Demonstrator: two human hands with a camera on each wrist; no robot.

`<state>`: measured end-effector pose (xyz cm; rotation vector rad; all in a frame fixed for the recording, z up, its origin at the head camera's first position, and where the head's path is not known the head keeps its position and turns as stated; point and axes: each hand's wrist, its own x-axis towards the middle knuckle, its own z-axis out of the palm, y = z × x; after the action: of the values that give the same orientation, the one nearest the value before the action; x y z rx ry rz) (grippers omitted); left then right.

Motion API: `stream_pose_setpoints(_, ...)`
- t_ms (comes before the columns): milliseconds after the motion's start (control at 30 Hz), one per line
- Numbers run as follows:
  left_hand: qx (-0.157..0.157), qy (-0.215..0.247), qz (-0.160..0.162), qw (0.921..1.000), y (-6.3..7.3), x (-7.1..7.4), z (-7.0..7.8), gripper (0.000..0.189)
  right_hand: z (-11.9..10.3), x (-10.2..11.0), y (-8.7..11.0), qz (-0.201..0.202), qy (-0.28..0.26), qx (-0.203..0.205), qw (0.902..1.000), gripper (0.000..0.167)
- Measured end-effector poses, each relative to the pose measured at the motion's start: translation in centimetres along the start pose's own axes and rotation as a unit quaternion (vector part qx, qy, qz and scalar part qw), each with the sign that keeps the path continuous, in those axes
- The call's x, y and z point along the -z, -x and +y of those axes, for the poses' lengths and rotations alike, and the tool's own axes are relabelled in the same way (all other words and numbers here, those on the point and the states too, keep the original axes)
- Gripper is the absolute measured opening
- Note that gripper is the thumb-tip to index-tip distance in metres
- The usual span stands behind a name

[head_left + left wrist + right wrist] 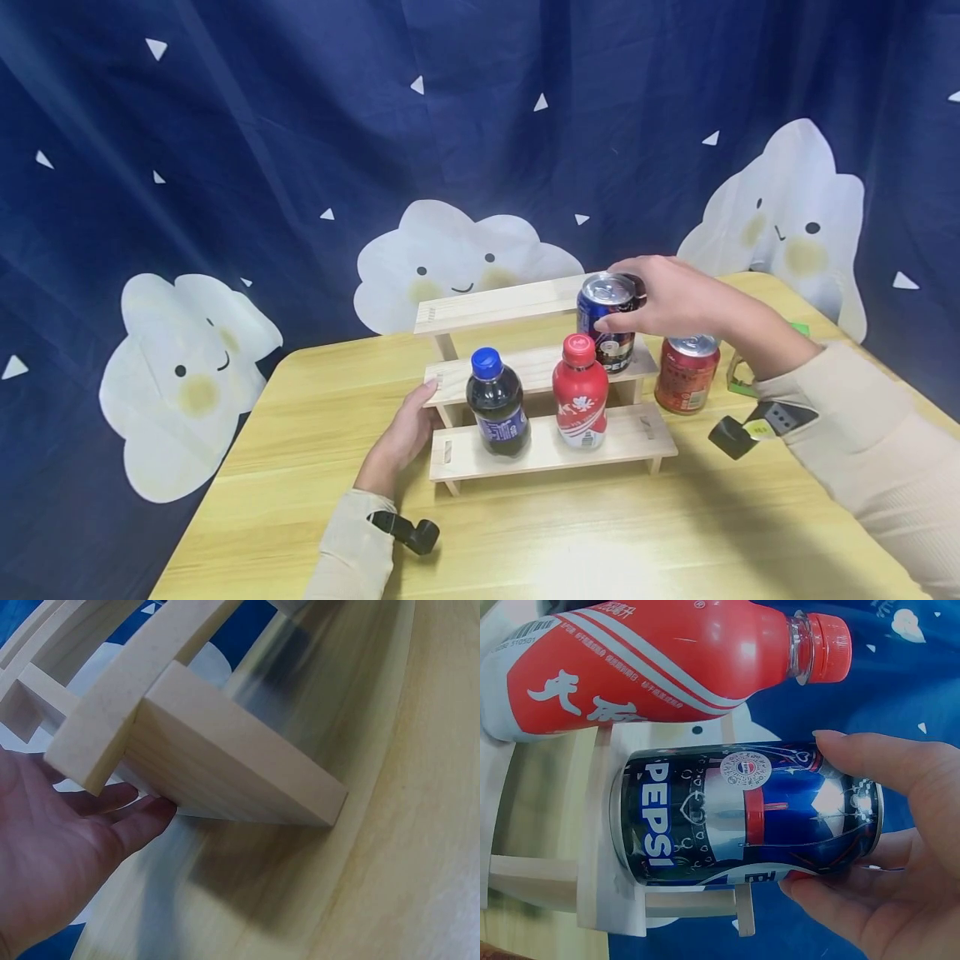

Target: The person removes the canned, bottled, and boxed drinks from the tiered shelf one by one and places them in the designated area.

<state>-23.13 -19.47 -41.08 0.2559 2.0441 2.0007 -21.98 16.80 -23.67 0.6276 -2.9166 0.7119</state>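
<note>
- We have the Pepsi can [682, 817] upright at the right end of the middle shelf [534, 377], wooden three-tier stand [495, 310]; shelf room runs left of it.
- Right hand [670, 296]: thumb and fingers wrap the can's upper part.
- Left hand [405, 429]: fingers slightly bent, touching stand's left side.
- In front, bottom shelf [468, 457]: red bottle [581, 404], blue-capped dark-drink bottle [502, 427].
- Red can [686, 379] on table [300, 467], just right of stand.

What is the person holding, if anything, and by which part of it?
The right hand holds the Pepsi can by the sides of its upper part; the left hand rests at the wooden stand's left side.
</note>
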Motion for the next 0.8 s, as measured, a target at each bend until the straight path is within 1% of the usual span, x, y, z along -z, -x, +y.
stream_pose_setpoints(200,-0.001,0.007,0.006,1.0000,-0.1,-0.1,0.0,0.055,0.4,0.1,0.5,0.015,-0.001,-0.012,0.9998,0.070)
stream_pose_setpoints(467,-0.003,0.007,0.003,1.0000,-0.2,0.0,0.0,0.054,0.7,0.1,1.1,0.035,-0.003,-0.053,0.9980,0.079)
stream_pose_setpoints(567,-0.002,0.006,0.003,1.0000,-0.2,-0.1,0.1,0.054,1.0,0.1,1.4,0.036,-0.006,-0.064,0.9973,0.082)
stream_pose_setpoints(800,0.001,0.003,0.001,1.0000,-0.1,-0.1,0.1,0.055,1.5,0.3,2.2,0.055,0.007,-0.068,0.9962,0.080)
